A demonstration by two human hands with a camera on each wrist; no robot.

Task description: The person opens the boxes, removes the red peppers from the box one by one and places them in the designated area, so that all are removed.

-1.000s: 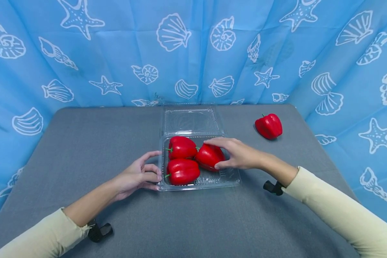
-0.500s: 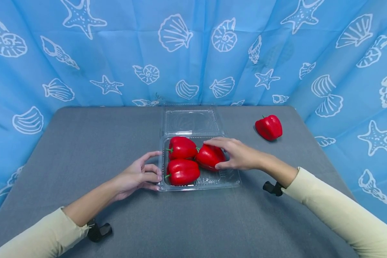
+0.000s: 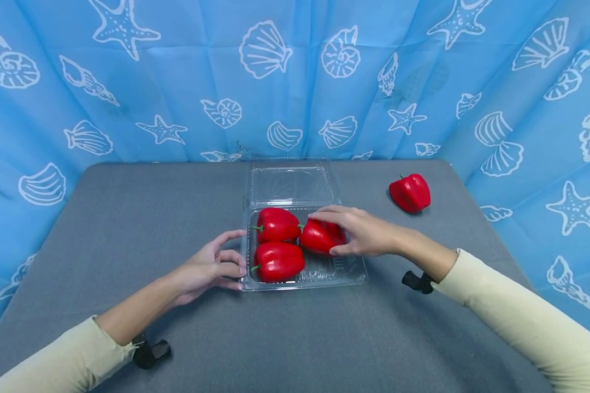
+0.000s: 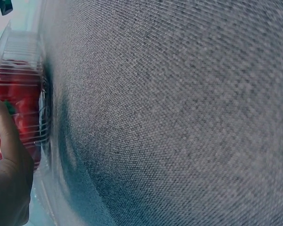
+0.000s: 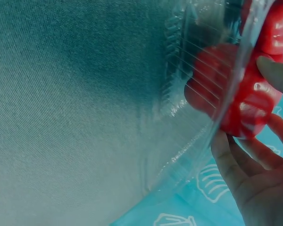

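A clear plastic clamshell container [image 3: 331, 273] lies on the table, its lid [image 3: 295, 185] folded back flat behind it. Two red bell peppers sit along its left half, the rear one [image 3: 277, 225] and the front one [image 3: 279, 262], with green stems pointing left. My right hand [image 3: 369, 232] holds a third bell pepper [image 3: 319, 238] at the right rear of the container, thumb and fingers around it; the right wrist view shows this pepper [image 5: 247, 106] behind the clear wall. With curled fingers, my left hand [image 3: 206, 270] grips the container's left edge.
Another red bell pepper [image 3: 409, 193] lies on the grey table [image 3: 177, 202] at the back right. A blue curtain [image 3: 187, 71] with white shell prints hangs behind the table and along both sides.
The right hand has shifted the pepper slightly back and to the right inside the container. The left hand keeps its place on the container's edge.
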